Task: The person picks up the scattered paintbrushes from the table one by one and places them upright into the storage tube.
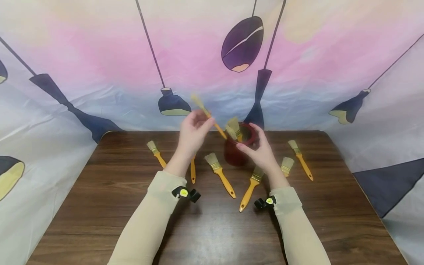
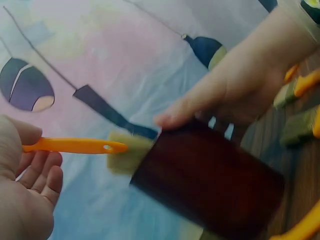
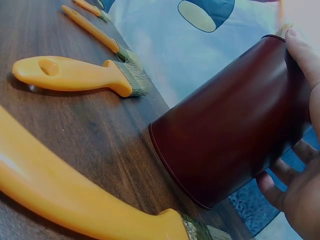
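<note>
My left hand (image 1: pixel 193 132) pinches a paintbrush (image 1: pixel 216 126) by its orange handle, bristles up and handle end pointing down toward a dark red cup (image 1: pixel 236 152). In the left wrist view the handle (image 2: pixel 75 145) lies just outside the cup's mouth. My right hand (image 1: pixel 261 149) grips the cup near its rim, thumb on the near side and fingers around the far side. Paintbrush bristles (image 1: pixel 233 127) stick up out of the cup. From the right wrist, the cup (image 3: pixel 225 125) looks tilted, its lower edge close to the tabletop.
Several orange-handled paintbrushes lie spread on the wooden table (image 1: pixel 212 235), among them one in the middle (image 1: pixel 221 176), one near the right wrist (image 1: pixel 251 189), one at far right (image 1: pixel 302 162) and one at left (image 1: pixel 156 152). A patterned cloth (image 1: pixel 109 73) hangs behind the table.
</note>
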Motion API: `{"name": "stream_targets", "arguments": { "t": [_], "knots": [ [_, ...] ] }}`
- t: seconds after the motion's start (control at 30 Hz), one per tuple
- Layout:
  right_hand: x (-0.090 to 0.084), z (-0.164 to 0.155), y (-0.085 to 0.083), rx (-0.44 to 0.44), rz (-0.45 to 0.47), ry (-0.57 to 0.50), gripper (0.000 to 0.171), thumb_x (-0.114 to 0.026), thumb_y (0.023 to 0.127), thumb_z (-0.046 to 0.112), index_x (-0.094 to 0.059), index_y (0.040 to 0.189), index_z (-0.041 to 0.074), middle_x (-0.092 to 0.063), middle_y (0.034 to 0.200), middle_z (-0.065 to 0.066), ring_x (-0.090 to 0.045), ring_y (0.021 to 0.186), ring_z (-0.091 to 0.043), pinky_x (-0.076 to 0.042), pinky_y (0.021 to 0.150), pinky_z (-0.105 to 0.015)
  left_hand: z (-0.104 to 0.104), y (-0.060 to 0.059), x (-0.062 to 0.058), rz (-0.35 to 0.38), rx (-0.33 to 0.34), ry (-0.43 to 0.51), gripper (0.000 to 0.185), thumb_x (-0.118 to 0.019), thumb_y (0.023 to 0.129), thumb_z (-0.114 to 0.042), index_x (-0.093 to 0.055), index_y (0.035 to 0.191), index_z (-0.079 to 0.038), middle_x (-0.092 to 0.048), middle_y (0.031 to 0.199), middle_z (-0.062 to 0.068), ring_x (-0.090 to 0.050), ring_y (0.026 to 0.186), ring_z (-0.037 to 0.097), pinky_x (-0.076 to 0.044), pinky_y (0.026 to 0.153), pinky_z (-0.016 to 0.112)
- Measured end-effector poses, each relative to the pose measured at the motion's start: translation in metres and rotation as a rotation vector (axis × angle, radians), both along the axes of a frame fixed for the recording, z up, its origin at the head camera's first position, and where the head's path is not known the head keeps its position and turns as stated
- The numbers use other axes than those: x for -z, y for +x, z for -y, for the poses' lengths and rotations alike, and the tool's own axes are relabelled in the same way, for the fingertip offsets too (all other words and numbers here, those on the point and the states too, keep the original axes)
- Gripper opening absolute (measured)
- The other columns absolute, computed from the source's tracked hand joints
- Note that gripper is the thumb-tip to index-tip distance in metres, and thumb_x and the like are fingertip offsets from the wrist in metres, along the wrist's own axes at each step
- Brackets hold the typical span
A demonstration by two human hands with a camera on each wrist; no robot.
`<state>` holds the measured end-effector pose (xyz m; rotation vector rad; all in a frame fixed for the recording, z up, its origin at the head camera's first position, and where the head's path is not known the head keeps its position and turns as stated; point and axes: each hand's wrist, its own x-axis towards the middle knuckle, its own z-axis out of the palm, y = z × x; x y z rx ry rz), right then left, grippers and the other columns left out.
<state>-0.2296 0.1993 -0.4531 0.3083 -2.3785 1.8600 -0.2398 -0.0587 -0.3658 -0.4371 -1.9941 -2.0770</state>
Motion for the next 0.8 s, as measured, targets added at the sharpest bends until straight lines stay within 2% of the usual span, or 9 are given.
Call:
{"name": "stream_targets", "arguments": {
  "t": [0.13,0.23,0.43,0.57,0.67,0.8],
  "knots": [
    [0.000,0.001,0.000,0.004,-0.006,0.014,0.092,-0.088,0.095,0.031,-0.035,0.169,0.025,-0.044,0.167,-0.008,-0.049,0.149,-0.030,-0.042,0.122,-0.057,-0.021,-0.004,-0.008,-0.059,-0.001,0.049,0.031,-0.075,0.102,-0.002,-0.063,0.127,0.010,-0.067,0.124,0.031,-0.069,0.104,0.020,-0.059,0.098,0.034],
    [0.001,0.000,-0.001,0.006,-0.007,0.015,0.092,-0.088,0.095,0.031,-0.035,0.170,0.026,-0.044,0.167,-0.007,-0.048,0.149,-0.029,-0.042,0.122,-0.057,-0.033,-0.004,-0.009,-0.089,0.006,0.026,0.033,-0.076,0.102,-0.004,-0.062,0.128,0.011,-0.069,0.121,0.027,-0.069,0.105,0.024,-0.059,0.098,0.037],
    [0.000,0.000,0.000,-0.002,0.008,-0.007,0.091,-0.086,0.097,0.028,-0.033,0.170,0.024,-0.043,0.168,-0.007,-0.047,0.151,-0.029,-0.043,0.122,-0.056,-0.050,0.002,0.001,-0.141,-0.003,-0.194,0.030,-0.078,0.102,-0.012,-0.066,0.125,0.004,-0.074,0.112,0.015,-0.071,0.103,0.026,-0.061,0.095,0.038],
    [-0.001,0.000,0.001,-0.010,0.021,-0.022,0.091,-0.086,0.098,0.028,-0.032,0.171,0.025,-0.042,0.168,-0.007,-0.046,0.152,-0.029,-0.042,0.122,-0.057,-0.053,0.006,0.010,-0.162,-0.024,-0.319,0.027,-0.078,0.102,-0.016,-0.068,0.123,-0.002,-0.074,0.107,0.011,-0.070,0.096,0.023,-0.061,0.086,0.036],
    [-0.001,0.000,0.000,-0.006,0.021,-0.018,0.091,-0.086,0.097,0.029,-0.032,0.171,0.026,-0.041,0.169,-0.006,-0.045,0.152,-0.028,-0.041,0.123,-0.056,-0.052,0.007,0.018,-0.157,-0.053,-0.374,0.026,-0.079,0.102,-0.018,-0.069,0.122,-0.005,-0.074,0.105,0.007,-0.068,0.093,0.020,-0.059,0.082,0.036],
    [0.001,0.000,-0.001,0.001,0.010,-0.008,0.090,-0.086,0.097,0.029,-0.033,0.170,0.025,-0.042,0.168,-0.005,-0.046,0.152,-0.027,-0.041,0.124,-0.056,-0.049,0.008,0.025,-0.124,-0.075,-0.426,0.025,-0.081,0.101,-0.020,-0.071,0.120,-0.007,-0.076,0.104,0.005,-0.070,0.093,0.019,-0.061,0.084,0.037]
  ]
}}
